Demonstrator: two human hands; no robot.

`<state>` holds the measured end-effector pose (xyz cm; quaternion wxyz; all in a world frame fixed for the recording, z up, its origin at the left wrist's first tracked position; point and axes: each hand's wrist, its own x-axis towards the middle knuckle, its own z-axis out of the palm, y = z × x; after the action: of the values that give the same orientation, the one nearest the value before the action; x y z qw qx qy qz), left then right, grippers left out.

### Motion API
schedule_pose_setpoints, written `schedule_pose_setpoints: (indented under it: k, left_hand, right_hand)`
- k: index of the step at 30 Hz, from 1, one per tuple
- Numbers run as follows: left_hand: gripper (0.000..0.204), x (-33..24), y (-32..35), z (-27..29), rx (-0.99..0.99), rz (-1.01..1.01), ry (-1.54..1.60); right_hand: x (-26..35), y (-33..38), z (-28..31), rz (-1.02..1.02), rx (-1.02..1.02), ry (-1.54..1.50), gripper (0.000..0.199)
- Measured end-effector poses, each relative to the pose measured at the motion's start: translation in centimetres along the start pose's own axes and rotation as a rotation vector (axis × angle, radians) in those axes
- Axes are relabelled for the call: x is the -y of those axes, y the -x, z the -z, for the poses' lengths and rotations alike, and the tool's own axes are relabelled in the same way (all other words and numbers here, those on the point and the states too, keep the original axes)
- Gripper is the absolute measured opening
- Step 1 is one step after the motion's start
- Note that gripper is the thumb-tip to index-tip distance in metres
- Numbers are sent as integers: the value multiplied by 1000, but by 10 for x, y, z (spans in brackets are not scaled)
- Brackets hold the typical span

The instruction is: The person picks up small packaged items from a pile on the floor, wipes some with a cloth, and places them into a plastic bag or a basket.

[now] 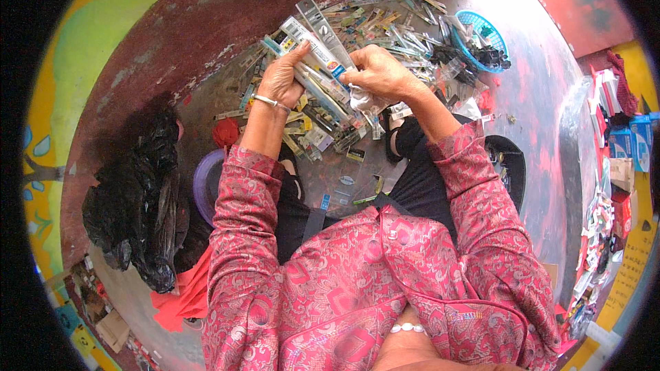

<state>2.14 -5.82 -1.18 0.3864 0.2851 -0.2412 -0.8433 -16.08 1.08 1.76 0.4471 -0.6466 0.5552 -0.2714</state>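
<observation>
Plastic packets point(311, 41), gripped between both hands point(280, 81) point(378, 74)

A rough little workshop can be guessed at; whether it is part of a home cannot be told. The floor point(533, 117) is bare, gray and stained with red, and a big pile of thin packs point(399, 36) is spread on it. A blue basket point(474, 25), a purple tub point(201, 184) and a black bag point(137, 199) are kept there too. The wall point(172, 41) is painted dark red, and its paint is chipped.
</observation>
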Motion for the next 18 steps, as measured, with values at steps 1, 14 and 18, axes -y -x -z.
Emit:
schedule_pose_setpoints:
  k: [1, 14, 18]
  left_hand:
    - [23, 2, 0, -2, -27, -2, 38]
    - [33, 1, 0, -5, -25, -15, 40]
    - [39, 2, 1, -2, -10, 14, 9]
  right_hand:
    - [5, 2, 1, -11, -72, 91, 29]
    - [-12, 2, 21, -103, -69, -216, 22]
    - [11, 8, 26, -80, -209, 237, 28]
